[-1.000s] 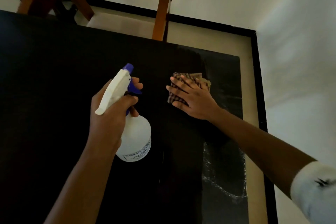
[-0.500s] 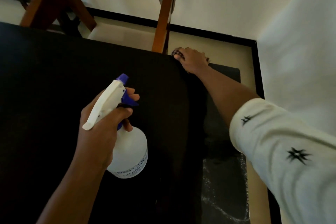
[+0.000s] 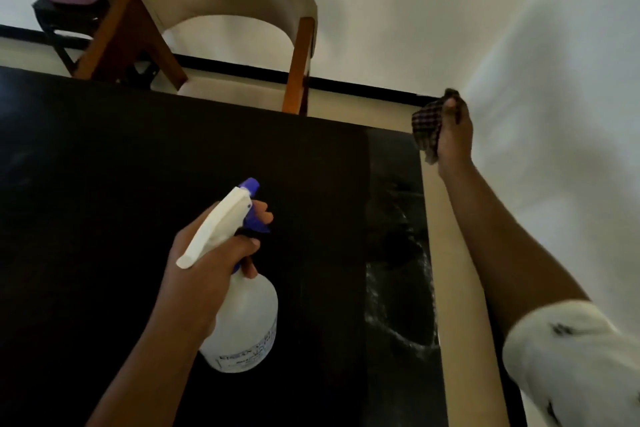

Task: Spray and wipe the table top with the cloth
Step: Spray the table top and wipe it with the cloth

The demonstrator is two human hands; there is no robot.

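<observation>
My left grip (image 3: 211, 263) wraps the bottle (image 3: 242, 326) | right grip (image 3: 453, 135) clutches cloth (image 3: 426, 128) beyond the desk (image 3: 104, 184) corner | chair (image 3: 221, 10) behind.

A dark, near-black table top (image 3: 104, 184) is shown filling the lower left of the view, its far edge met by a chair (image 3: 221, 10). Whitish streaks of wet residue (image 3: 398, 305) are seen along its right-hand strip. No object is seen resting on the surface.
</observation>
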